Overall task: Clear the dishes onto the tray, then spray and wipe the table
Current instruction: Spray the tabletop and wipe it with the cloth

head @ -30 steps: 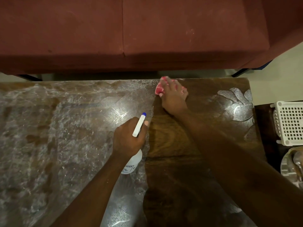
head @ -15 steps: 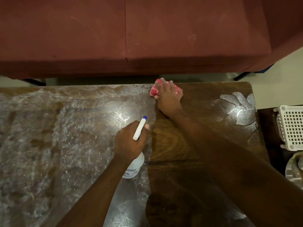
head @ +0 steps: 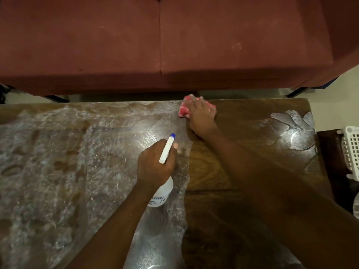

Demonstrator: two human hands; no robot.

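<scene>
The dark wooden table (head: 223, 175) fills the lower view; its left half is covered in white foamy spray, its right half is mostly dark and wiped. My right hand (head: 202, 119) presses flat on a pink cloth (head: 183, 110) at the table's far edge, right at the border of the foam. My left hand (head: 155, 167) grips a white spray bottle (head: 162, 193) with a blue-tipped nozzle, held near the table's middle over the foam edge.
A red sofa (head: 174, 45) runs along the table's far side. A white plastic basket (head: 352, 152) stands off the table's right end, with a pale dish edge (head: 356, 206) below it. A patch of foam streaks (head: 293, 131) lies at the far right corner.
My right hand has slid the pink cloth a little leftward along the far edge into the foam. The left hand with the bottle has barely moved.
</scene>
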